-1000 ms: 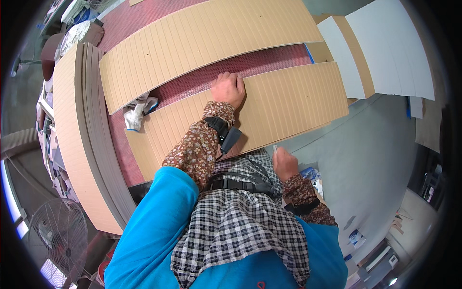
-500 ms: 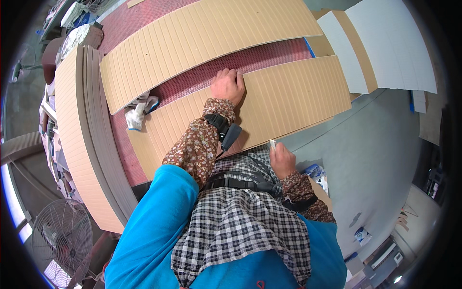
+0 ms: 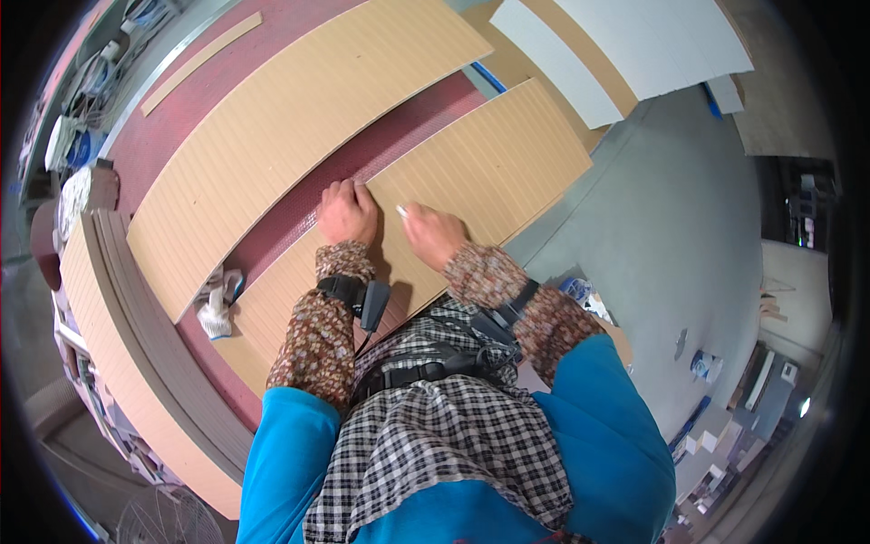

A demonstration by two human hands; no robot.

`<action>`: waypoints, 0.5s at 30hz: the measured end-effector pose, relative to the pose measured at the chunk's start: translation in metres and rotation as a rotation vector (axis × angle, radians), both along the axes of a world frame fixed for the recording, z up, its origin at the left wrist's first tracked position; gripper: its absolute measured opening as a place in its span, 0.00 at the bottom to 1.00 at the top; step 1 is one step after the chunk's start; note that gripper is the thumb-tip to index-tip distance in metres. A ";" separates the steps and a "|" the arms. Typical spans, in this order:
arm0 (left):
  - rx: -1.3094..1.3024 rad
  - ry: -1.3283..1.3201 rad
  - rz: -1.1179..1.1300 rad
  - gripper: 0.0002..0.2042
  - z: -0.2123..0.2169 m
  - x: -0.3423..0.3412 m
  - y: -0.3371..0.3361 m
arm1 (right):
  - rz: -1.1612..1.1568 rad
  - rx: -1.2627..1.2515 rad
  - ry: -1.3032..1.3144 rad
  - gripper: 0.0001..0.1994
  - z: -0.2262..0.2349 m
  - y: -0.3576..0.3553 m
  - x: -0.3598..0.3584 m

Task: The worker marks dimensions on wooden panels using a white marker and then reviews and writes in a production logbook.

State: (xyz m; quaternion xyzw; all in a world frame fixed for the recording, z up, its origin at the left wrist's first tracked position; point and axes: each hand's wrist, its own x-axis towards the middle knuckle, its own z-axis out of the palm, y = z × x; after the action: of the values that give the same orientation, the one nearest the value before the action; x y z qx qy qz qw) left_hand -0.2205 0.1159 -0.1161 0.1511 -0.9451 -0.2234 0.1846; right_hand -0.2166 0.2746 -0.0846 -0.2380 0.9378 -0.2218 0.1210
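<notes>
Left hand (image 3: 347, 210) fingers flat, spread on the near cardboard sheet's (image 3: 494, 168) far edge. Right hand (image 3: 432, 233) fingers pinch a small white object (image 3: 401, 210), just beside. Sheet's long axis runs along the red counter (image 3: 299, 218), under both hands.

The small white thing (image 3: 401, 210) in the right hand (image 3: 433, 234) is mostly hidden by fingers.

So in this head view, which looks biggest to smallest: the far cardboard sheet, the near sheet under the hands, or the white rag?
1. Far cardboard sheet
2. Near cardboard sheet, partly hidden by the arms, so these two are unsure
3. White rag, clearly smallest
</notes>
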 end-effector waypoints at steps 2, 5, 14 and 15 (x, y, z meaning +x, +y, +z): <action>0.019 -0.008 -0.016 0.11 0.000 -0.004 0.003 | -0.016 -0.017 0.067 0.10 -0.010 -0.019 -0.024; 0.040 0.010 0.001 0.10 -0.001 -0.005 0.000 | -0.008 0.002 0.109 0.12 -0.013 -0.042 -0.054; 0.091 0.060 0.021 0.11 0.001 -0.006 0.004 | -0.005 0.096 0.083 0.13 -0.011 -0.042 -0.061; 0.095 0.070 0.021 0.10 0.000 -0.004 0.003 | 0.005 0.090 0.094 0.12 -0.010 -0.033 -0.048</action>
State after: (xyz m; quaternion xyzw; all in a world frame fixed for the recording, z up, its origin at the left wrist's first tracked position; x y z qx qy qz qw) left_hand -0.2244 0.1191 -0.1161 0.1616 -0.9248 -0.2711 0.2126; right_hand -0.2650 0.2415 -0.0947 -0.2449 0.9509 -0.1679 0.0878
